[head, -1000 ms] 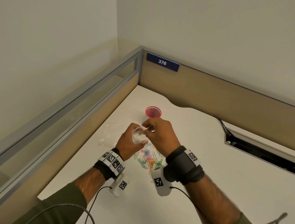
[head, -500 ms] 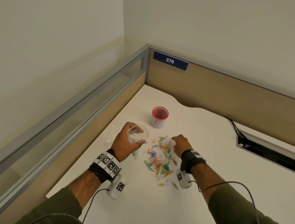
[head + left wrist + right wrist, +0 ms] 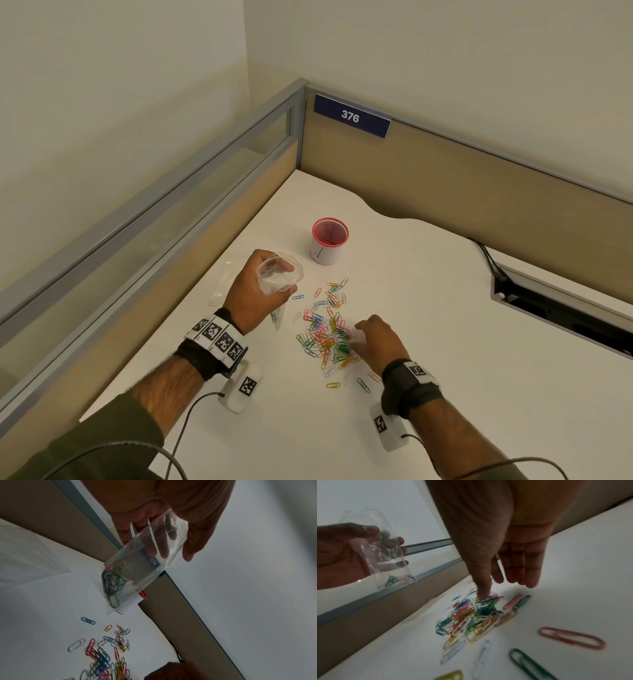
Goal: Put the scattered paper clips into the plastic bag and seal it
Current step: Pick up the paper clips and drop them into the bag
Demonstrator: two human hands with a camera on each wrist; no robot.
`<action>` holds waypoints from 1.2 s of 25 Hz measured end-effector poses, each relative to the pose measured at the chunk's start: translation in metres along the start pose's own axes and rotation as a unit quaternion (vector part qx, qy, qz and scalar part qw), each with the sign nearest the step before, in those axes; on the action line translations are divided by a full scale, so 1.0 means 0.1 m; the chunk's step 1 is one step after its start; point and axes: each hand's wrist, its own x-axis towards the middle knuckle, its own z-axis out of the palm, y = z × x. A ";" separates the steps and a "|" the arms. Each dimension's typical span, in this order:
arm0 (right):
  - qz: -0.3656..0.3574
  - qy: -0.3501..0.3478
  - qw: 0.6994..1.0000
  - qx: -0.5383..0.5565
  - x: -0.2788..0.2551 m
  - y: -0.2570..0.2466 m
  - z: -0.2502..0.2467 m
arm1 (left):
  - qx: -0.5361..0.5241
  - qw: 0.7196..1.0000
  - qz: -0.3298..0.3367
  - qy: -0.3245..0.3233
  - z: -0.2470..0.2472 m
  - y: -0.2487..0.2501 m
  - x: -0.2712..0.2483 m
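Note:
A pile of coloured paper clips [image 3: 325,337] [image 3: 474,616] [image 3: 102,654] lies on the white desk [image 3: 428,342]. My left hand [image 3: 255,291] [image 3: 163,524] grips a small clear plastic bag [image 3: 279,277] [image 3: 137,569] [image 3: 385,555] above the desk, mouth held open upward, with several clips at its bottom. My right hand [image 3: 371,339] [image 3: 501,577] reaches down onto the right side of the pile with its fingers extended; the thumb tip touches the clips and nothing is held.
A red-rimmed white cup [image 3: 329,240] stands beyond the pile. A second clear bag [image 3: 224,284] [image 3: 25,555] lies flat on the desk left of my left hand. Partition walls close the left and far sides. A cable slot [image 3: 561,308] opens at the right.
My right hand left the bag's mouth, dropped to the far side of the pile, then slid nearer along its right side. The left hand keeps holding the bag open.

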 end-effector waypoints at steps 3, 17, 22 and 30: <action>0.021 -0.028 0.997 -0.061 -0.11 0.02 0.09 | -0.002 1.000 0.002 -0.004 0.03 -0.01 0.02; -0.085 0.006 0.992 -0.098 0.09 -0.40 0.24 | 0.001 1.000 0.014 -0.018 0.08 -0.03 0.00; -0.107 0.026 0.982 -0.157 0.12 -0.43 0.23 | -0.002 1.000 0.011 -0.011 0.09 0.02 0.00; -0.030 0.103 0.990 0.095 0.06 -0.40 -0.25 | 0.005 1.000 0.006 -0.009 0.10 0.02 0.02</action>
